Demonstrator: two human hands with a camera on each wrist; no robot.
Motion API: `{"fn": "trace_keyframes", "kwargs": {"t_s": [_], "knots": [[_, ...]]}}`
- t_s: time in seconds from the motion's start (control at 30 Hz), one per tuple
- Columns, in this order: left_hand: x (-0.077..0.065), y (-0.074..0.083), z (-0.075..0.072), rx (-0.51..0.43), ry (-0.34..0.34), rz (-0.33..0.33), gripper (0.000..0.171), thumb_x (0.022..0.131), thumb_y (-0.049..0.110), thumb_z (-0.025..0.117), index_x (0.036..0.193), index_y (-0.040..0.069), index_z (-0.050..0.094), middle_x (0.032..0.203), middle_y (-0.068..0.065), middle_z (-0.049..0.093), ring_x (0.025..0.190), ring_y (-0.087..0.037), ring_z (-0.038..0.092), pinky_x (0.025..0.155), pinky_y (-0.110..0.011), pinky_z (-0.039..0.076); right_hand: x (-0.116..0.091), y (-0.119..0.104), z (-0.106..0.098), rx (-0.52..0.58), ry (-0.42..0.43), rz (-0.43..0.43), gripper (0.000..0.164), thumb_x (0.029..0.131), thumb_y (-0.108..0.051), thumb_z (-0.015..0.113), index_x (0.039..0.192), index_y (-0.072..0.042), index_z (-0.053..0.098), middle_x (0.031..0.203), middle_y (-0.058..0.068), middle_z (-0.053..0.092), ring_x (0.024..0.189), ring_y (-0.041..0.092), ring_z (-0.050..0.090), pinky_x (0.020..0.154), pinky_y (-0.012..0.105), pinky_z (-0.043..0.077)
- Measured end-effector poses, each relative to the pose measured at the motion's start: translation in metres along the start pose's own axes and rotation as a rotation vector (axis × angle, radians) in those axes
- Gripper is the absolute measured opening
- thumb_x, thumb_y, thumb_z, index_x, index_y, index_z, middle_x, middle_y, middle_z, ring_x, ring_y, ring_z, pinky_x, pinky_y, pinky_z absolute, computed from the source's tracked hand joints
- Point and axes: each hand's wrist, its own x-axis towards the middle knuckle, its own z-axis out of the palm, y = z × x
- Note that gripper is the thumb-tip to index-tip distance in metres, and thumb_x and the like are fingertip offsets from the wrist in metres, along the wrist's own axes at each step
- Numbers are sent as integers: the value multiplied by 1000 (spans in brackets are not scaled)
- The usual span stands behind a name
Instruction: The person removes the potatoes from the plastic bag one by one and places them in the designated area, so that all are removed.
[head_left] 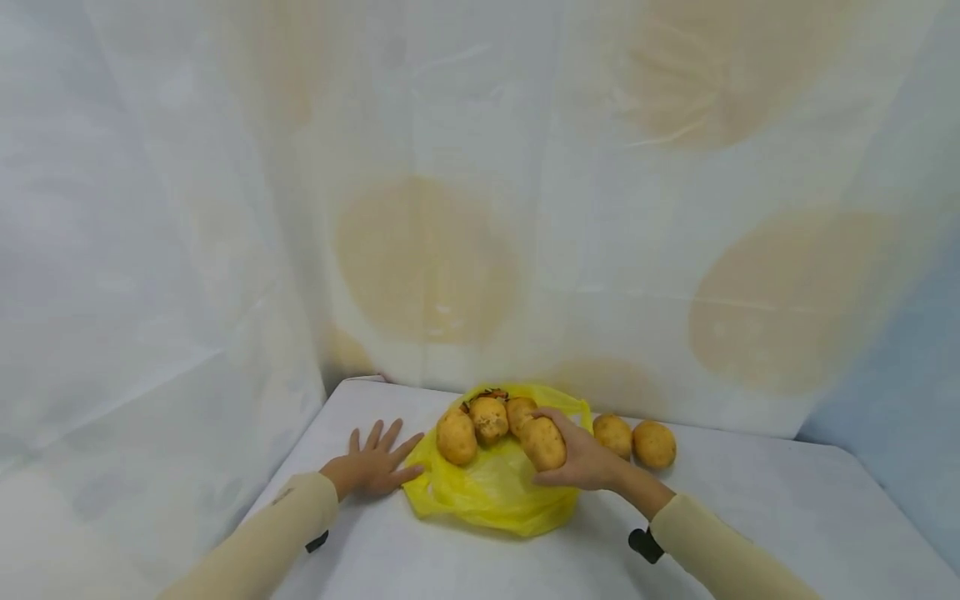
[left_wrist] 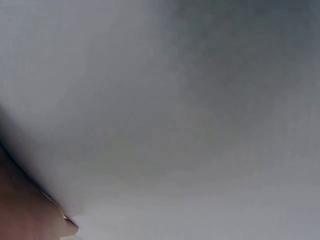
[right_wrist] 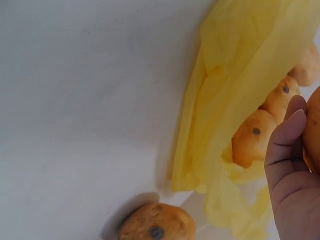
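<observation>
Closest, the pale left sleeve [head_left: 258,537] comes in from the near left of the yellow bag [head_left: 487,504]. The left hand [head_left: 372,468] lies with fingers straight and spread, thumb and index tips at the bag's left edge. On the bag sit a left potato [head_left: 456,439], a middle potato [head_left: 490,419] and a partly hidden third potato [head_left: 519,412]. Over its right part, the right hand [head_left: 588,460] grips another potato [head_left: 543,444], thumb and fingers curled round it. Right of the bag, two loose potatoes [head_left: 655,444] stand side by side.
</observation>
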Motion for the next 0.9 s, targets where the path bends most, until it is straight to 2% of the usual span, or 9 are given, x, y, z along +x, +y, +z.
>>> {"fn": "trace_keyframes", "kwargs": {"t_s": [0.1, 0.33, 0.47, 0.57, 0.73, 0.9], "knots": [[0, -1, -1, -11, 0, 7, 77, 94, 76, 28, 158, 34, 21, 166, -16, 6, 150, -49, 4, 111, -75, -4, -1, 2, -4, -12, 16, 22, 93, 75, -29, 87, 148, -19, 30, 131, 12, 55, 109, 24, 57, 85, 42, 51], [6, -10, 6, -31, 8, -5, 82, 90, 81, 25, 158, 37, 17, 167, -13, 0, 151, -46, -1, 112, -73, -8, -5, 1, -10, 1, 16, 76, 95, 75, -33, 87, 150, -22, 29, 141, 12, 49, 120, 27, 53, 93, 49, 49], [6, -9, 5, -36, 1, 5, 82, 90, 81, 25, 158, 36, 17, 167, -15, 1, 151, -48, -1, 111, -74, -8, -9, 4, -14, -3, 26, 109, 96, 74, -34, 87, 150, -24, 29, 141, 14, 49, 119, 28, 55, 90, 48, 51], [4, -7, 2, -16, -1, 5, 79, 93, 78, 26, 158, 34, 18, 167, -16, 4, 150, -48, 2, 111, -75, -5, -10, 9, -18, -15, 47, 108, 96, 73, -35, 87, 149, -24, 29, 138, 17, 51, 113, 28, 57, 86, 45, 53], [2, -6, 1, 1, -3, -10, 75, 95, 74, 28, 158, 34, 18, 167, -15, 4, 151, -48, 4, 112, -75, -2, -11, 18, -25, -42, 92, 107, 94, 73, -38, 87, 147, -24, 30, 138, 16, 50, 112, 27, 56, 86, 43, 52], [5, -7, 3, 10, 2, -13, 76, 94, 76, 27, 158, 36, 18, 167, -15, 4, 151, -48, 4, 111, -75, -2, -10, 26, -35, -24, 147, 63, 94, 73, -34, 88, 146, -19, 32, 135, 15, 52, 105, 26, 57, 83, 37, 51]]}}
